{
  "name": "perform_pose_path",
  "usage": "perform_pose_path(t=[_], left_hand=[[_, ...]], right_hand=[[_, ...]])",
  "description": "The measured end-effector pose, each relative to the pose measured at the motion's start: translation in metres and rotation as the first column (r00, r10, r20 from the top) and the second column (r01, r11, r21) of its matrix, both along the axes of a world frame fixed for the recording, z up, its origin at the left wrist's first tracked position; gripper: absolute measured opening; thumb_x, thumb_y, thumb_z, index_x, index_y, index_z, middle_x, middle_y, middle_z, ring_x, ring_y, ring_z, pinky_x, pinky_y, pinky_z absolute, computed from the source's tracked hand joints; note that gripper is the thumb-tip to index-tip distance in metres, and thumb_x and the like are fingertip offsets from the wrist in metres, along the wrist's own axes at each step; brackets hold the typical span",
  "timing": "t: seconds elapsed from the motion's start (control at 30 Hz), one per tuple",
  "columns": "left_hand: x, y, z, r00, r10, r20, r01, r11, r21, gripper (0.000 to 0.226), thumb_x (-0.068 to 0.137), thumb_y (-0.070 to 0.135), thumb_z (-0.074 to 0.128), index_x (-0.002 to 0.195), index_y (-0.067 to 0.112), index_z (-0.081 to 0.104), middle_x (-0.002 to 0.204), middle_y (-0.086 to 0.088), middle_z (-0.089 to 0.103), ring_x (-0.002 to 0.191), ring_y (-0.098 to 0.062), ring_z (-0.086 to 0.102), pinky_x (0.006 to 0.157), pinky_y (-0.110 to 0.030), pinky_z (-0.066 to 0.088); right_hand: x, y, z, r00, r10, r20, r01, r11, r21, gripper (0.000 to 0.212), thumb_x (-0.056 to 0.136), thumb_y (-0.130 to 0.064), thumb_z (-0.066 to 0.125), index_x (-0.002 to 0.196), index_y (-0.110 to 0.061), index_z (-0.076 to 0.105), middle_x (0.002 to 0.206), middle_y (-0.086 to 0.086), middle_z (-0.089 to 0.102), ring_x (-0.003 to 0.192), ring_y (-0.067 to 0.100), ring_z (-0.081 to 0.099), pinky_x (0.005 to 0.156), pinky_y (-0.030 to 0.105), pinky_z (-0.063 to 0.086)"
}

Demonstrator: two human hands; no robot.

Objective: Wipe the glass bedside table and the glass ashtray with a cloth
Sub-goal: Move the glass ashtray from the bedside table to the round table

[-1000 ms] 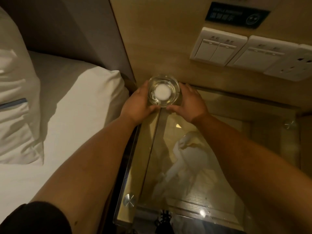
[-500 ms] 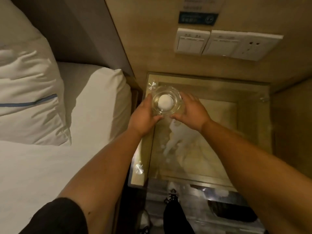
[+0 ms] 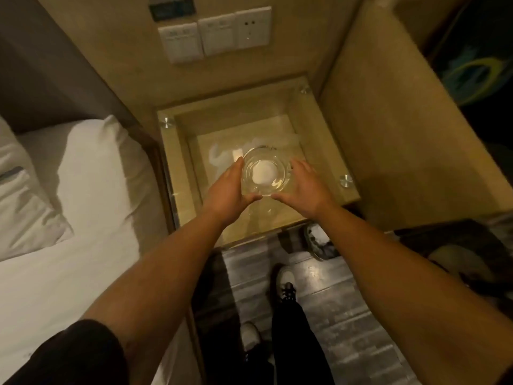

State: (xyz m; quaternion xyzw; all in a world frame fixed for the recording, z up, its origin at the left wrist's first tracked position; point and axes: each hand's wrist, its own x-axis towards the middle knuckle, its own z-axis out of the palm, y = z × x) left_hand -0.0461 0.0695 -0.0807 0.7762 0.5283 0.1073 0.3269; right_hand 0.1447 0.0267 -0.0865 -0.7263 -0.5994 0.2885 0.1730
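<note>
The round clear glass ashtray (image 3: pixel 266 173) is over the middle of the glass bedside table (image 3: pixel 311 140), with a white round patch showing in its bowl. My left hand (image 3: pixel 227 187) cups its left side, thumb under the near rim. On the other side my right hand (image 3: pixel 305 187) cups it with fingers spread, thumb at the near rim. Whether the ashtray rests on the glass or is just above it, I cannot tell. I see no cloth that I can make out for certain.
A bed with white sheet and pillow (image 3: pixel 91 173) lies to the left. Wall switches and a socket (image 3: pixel 216 34) are behind the table. A tan side panel (image 3: pixel 402 140) rises on the right. My shoes (image 3: pixel 286 282) stand on the dark floor below.
The ashtray has moved with both hands from the table's back left corner to its middle. My head has pulled back, so more floor shows.
</note>
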Motion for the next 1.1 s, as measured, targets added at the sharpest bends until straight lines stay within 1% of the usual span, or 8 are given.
perform_pose_path(t=[0.17, 0.27, 0.37, 0.5, 0.6, 0.83, 0.93, 1.1], left_hand=[[0.062, -0.055, 0.023, 0.981, -0.191, 0.021, 0.191, 0.982, -0.001, 0.096, 0.077, 0.039, 0.076, 0.151, 0.019, 0.019, 0.151, -0.005, 0.037, 0.134, -0.024, 0.038, 0.103, -0.034, 0.035], [0.107, -0.088, 0.034, 0.952, -0.299, 0.067, 0.3, 0.954, -0.008, 0.095, 0.078, 0.042, 0.074, 0.151, 0.019, 0.019, 0.151, -0.005, 0.036, 0.135, -0.023, 0.036, 0.104, -0.032, 0.033], [0.155, -0.123, 0.042, 0.917, -0.387, 0.097, 0.389, 0.921, -0.004, 0.093, 0.076, 0.046, 0.074, 0.15, 0.02, 0.023, 0.147, -0.006, 0.043, 0.13, -0.024, 0.042, 0.1, -0.03, 0.036], [0.226, -0.169, 0.048, 0.84, -0.529, 0.122, 0.533, 0.846, 0.002, 0.087, 0.071, 0.047, 0.076, 0.144, 0.027, 0.031, 0.137, 0.002, 0.052, 0.121, -0.018, 0.051, 0.098, -0.04, 0.046], [0.284, -0.211, 0.056, 0.788, -0.604, 0.121, 0.607, 0.795, 0.014, 0.079, 0.072, 0.045, 0.077, 0.139, 0.031, 0.037, 0.133, 0.006, 0.054, 0.12, -0.014, 0.051, 0.097, -0.039, 0.047], [0.43, -0.305, 0.054, 0.65, -0.756, 0.08, 0.756, 0.654, 0.029, 0.077, 0.073, 0.044, 0.075, 0.137, 0.027, 0.035, 0.132, 0.005, 0.052, 0.12, -0.013, 0.049, 0.097, -0.036, 0.046], [0.487, -0.341, 0.049, 0.64, -0.766, 0.06, 0.766, 0.642, 0.015, 0.076, 0.075, 0.042, 0.075, 0.137, 0.029, 0.035, 0.132, 0.004, 0.052, 0.119, -0.015, 0.05, 0.093, -0.038, 0.047], [0.573, -0.385, 0.031, 0.631, -0.774, 0.052, 0.775, 0.632, 0.012, 0.083, 0.074, 0.046, 0.074, 0.142, 0.034, 0.027, 0.136, 0.002, 0.05, 0.12, -0.017, 0.051, 0.089, -0.038, 0.049]], right_hand=[[0.053, -0.09, 0.024, 0.982, -0.188, -0.009, 0.188, 0.982, -0.019, 0.091, 0.068, -0.047, 0.079, 0.142, -0.018, 0.035, 0.14, 0.007, 0.044, 0.13, 0.024, 0.038, 0.106, 0.04, 0.036], [0.088, -0.144, 0.038, 0.952, -0.303, -0.053, 0.304, 0.953, 0.01, 0.086, 0.066, -0.054, 0.078, 0.137, -0.023, 0.04, 0.132, 0.002, 0.05, 0.121, 0.021, 0.046, 0.1, 0.043, 0.043], [0.123, -0.2, 0.051, 0.911, -0.407, -0.062, 0.41, 0.912, 0.026, 0.077, 0.066, -0.053, 0.078, 0.13, -0.028, 0.043, 0.127, -0.001, 0.052, 0.116, 0.017, 0.048, 0.095, 0.039, 0.046], [0.173, -0.271, 0.064, 0.847, -0.53, -0.028, 0.531, 0.843, 0.085, 0.075, 0.066, -0.047, 0.08, 0.129, -0.026, 0.045, 0.124, 0.002, 0.053, 0.115, 0.019, 0.047, 0.095, 0.034, 0.043], [0.216, -0.325, 0.071, 0.795, -0.607, 0.006, 0.603, 0.791, 0.104, 0.072, 0.067, -0.049, 0.079, 0.128, -0.026, 0.046, 0.124, 0.002, 0.055, 0.115, 0.019, 0.048, 0.096, 0.035, 0.044], [0.332, -0.441, 0.068, 0.713, -0.701, 0.025, 0.694, 0.71, 0.115, 0.068, 0.07, -0.054, 0.073, 0.126, -0.028, 0.044, 0.121, 0.004, 0.055, 0.113, 0.021, 0.048, 0.091, 0.034, 0.042], [0.386, -0.48, 0.061, 0.693, -0.72, -0.016, 0.717, 0.688, 0.111, 0.071, 0.071, -0.054, 0.071, 0.131, -0.029, 0.042, 0.123, 0.005, 0.056, 0.114, 0.022, 0.05, 0.092, 0.037, 0.044], [0.468, -0.527, 0.045, 0.67, -0.742, -0.022, 0.74, 0.666, 0.092, 0.073, 0.073, -0.043, 0.074, 0.136, -0.022, 0.042, 0.125, 0.011, 0.055, 0.115, 0.027, 0.047, 0.091, 0.035, 0.038]])
